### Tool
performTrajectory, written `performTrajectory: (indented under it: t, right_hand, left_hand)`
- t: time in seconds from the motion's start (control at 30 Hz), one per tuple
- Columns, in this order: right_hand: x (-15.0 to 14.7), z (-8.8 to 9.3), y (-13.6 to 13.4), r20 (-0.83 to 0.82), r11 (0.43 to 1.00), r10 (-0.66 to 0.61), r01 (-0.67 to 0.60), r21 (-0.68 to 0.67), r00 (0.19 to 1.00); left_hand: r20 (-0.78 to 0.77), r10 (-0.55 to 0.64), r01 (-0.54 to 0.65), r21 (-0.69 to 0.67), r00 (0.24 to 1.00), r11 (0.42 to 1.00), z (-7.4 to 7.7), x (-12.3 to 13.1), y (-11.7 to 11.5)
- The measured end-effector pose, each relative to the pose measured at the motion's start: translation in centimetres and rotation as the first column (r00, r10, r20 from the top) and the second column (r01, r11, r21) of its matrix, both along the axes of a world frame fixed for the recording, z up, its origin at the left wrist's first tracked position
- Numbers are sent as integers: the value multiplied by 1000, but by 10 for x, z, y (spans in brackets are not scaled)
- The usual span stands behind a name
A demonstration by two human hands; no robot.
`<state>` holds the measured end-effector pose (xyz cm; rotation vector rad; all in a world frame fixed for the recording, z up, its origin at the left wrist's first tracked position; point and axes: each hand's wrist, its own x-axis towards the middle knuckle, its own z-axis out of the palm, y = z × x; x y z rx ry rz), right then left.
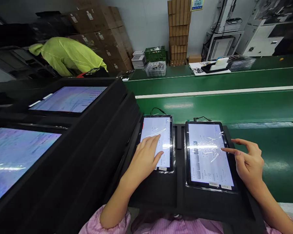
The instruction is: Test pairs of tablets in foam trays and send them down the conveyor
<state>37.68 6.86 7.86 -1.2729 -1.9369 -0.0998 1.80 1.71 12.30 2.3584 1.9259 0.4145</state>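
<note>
Two lit tablets wrapped in clear film lie side by side in a black foam tray (178, 191) in front of me. My left hand (146, 156) rests flat on the left tablet (161, 130), fingers stretched over its screen. My right hand (248, 162) hovers at the right edge of the right tablet (205, 152), its forefinger pointing onto the screen and the other fingers loosely spread. Neither hand holds anything. A thin cable runs from the top of each tablet.
A tall stack of black foam trays (87, 156) stands at my left with two more lit tablets (68, 99) on it. A green conveyor belt (234, 104) runs behind. A person in a yellow-green garment (68, 55) bends at the far left beside cardboard boxes (104, 29).
</note>
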Motion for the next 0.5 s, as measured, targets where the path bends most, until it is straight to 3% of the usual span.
performTrajectory:
  t: [0.13,0.33,0.5]
  right_hand:
    - [2,-3,1,-4,1000,9,-9,-4,1000]
    - [1,-4,1,-16,999,-14,13,-32,1000]
    - [0,-1,0,-7,999,-8,7,-43,1000]
  left_hand:
    - [-76,-94,93,-19,993,995,-2,9,4]
    - [-25,-65,69,204,998,976,2,-6,-8]
    - [-24,-72,74,99,997,992,-3,-1,-3]
